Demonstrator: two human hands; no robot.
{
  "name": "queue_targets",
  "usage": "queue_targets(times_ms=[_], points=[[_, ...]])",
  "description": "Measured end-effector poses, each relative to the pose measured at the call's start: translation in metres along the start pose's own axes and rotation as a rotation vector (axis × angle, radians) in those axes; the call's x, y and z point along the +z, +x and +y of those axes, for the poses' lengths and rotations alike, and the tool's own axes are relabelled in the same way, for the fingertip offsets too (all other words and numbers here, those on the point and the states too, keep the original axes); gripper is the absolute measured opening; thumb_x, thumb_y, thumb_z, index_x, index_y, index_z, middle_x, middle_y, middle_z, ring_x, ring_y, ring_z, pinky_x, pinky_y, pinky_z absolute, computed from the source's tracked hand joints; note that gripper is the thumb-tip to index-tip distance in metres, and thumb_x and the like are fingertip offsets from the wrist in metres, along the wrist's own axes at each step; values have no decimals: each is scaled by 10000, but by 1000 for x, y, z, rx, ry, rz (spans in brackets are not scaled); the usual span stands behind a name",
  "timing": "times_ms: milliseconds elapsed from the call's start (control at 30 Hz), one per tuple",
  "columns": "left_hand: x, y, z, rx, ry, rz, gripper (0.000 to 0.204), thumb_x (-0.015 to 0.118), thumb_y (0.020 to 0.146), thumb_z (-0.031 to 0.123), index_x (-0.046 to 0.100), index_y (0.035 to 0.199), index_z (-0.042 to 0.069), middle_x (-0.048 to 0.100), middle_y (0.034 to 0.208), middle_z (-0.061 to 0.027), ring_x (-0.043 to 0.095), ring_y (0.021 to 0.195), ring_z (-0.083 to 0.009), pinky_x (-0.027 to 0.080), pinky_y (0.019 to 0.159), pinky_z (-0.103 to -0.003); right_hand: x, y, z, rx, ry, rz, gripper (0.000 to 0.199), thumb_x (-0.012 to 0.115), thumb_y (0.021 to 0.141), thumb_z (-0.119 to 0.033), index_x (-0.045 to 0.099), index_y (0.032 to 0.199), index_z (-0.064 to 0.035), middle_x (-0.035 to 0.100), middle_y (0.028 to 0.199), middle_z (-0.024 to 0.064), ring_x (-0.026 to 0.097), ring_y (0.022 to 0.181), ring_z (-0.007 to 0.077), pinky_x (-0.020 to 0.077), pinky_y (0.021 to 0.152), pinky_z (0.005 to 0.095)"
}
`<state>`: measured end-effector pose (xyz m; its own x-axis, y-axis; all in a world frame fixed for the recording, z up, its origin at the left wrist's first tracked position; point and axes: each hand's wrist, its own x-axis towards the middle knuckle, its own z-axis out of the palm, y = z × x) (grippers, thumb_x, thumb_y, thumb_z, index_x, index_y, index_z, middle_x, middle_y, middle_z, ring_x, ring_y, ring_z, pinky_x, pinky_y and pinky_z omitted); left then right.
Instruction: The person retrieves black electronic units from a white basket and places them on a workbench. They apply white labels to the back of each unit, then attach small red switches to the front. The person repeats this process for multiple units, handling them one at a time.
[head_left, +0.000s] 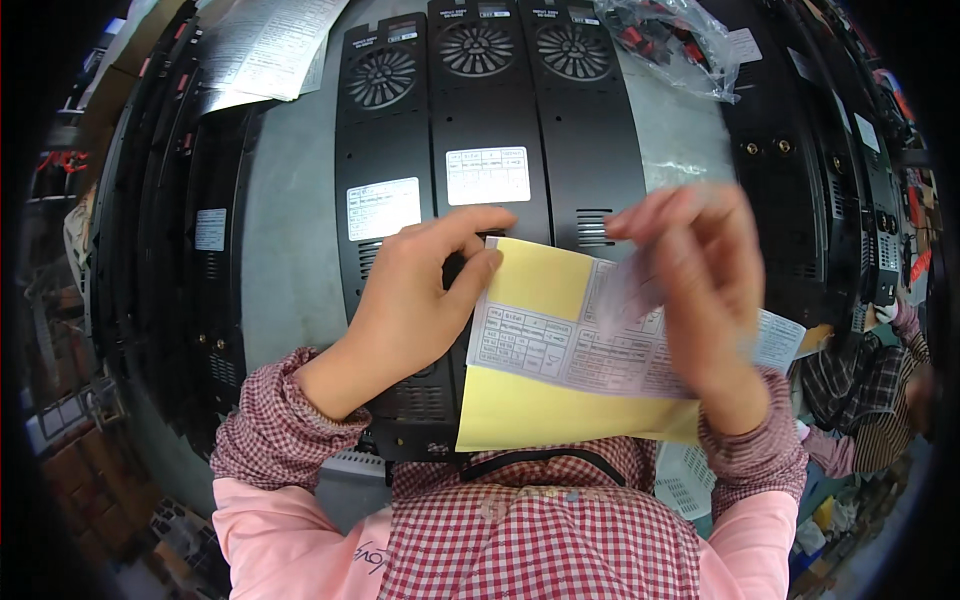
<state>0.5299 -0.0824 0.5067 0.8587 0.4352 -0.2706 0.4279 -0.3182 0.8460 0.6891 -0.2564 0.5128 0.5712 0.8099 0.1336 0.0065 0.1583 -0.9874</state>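
My left hand (415, 285) pinches the upper left corner of a sheet of labels (540, 280) between thumb and fingers. White printed labels cover part of the sheet, and bare yellow backing shows along its top left and lower edge. Over the sheet's right part, my right hand (712, 285) is closed on a white label (628, 295), both blurred by motion. Beneath lie three long black metal cases side by side: a left one (385, 135), a middle one (487, 115) and a right one (590, 130). White labels sit on the left and middle cases.
More black cases stand in rows at the left (215, 290) and right (770, 200). Printed papers (265, 50) lie at the far left of the grey table (290, 200). A clear plastic bag (680, 45) with red and black parts lies far right. Another person (860, 390) is at the right.
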Motion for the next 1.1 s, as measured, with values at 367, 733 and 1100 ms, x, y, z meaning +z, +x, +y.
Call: queue_targets(times_ms=[367,733,1100], points=[[9,39,10,465,308,225,204,697,866,122,672,1062,72,603,1191,-100,473,1266,-315,327,1095,-420,-31,58,20,-209,-615,-317,199,569,974,-9,570,1174,-2,590,1067,21,583,977,97,467,849,214],[33,73,3,319,72,281,174,755,847,206,721,866,36,642,1220,-130,466,1329,-326,321,1103,-454,-47,53,30,135,-327,-99,588,648,938,-44,402,1472,-48,622,982,60,611,839,76,501,724,194],[50,75,-6,259,297,374,175,777,826,198,748,826,26,628,1257,-155,440,1344,-332,318,1092,-464,-52,46,71,86,-386,150,522,750,872,-95,524,1340,-47,662,779,27,589,681,41,469,597,177]])
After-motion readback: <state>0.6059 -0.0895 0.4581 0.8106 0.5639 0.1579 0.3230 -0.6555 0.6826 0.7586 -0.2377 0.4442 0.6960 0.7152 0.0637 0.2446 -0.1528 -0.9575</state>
